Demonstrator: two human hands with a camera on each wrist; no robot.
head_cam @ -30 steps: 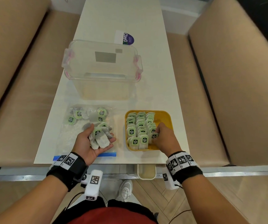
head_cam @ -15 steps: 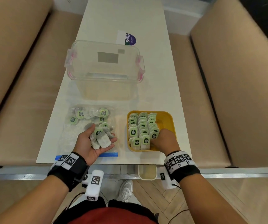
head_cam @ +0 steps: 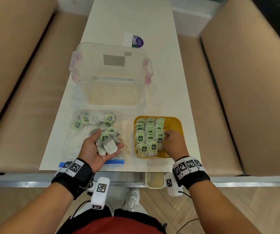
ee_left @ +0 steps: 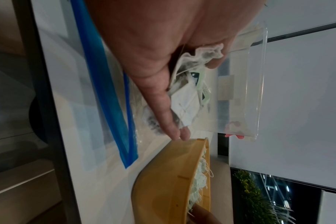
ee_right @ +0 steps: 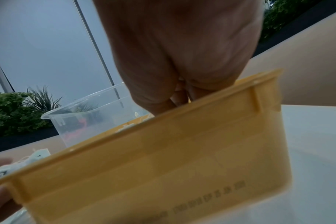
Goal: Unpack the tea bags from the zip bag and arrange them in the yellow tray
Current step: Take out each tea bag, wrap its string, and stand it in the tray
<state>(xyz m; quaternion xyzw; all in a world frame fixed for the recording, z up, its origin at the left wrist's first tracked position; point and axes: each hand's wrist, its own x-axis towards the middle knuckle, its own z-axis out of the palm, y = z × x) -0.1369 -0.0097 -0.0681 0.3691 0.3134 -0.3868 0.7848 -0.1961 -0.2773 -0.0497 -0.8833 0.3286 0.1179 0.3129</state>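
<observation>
Right hand [head_cam: 173,143] has pushed further into the yellow tray [head_cam: 178,125] since a second ago, now at the right edge of the third row of tea bags [head_cam: 150,134]; left hand [head_cam: 100,147] hasn't moved, parked palm-up over the zip bag [head_cam: 78,137]. Step in hand, I'd say: seating a bag at the near end of that row. To do it well: keep the bag upright, tag facing me like the neighbours, press it snug against the row without tipping the others, mind the strings. Right fingers curl down into the tray; can't tell whether they pinch a bag or just nudge. Left fingers half-cupped round a handful of loose bags [head_cam: 108,144]. More bags sit in the zip bag, so not done yet.
</observation>
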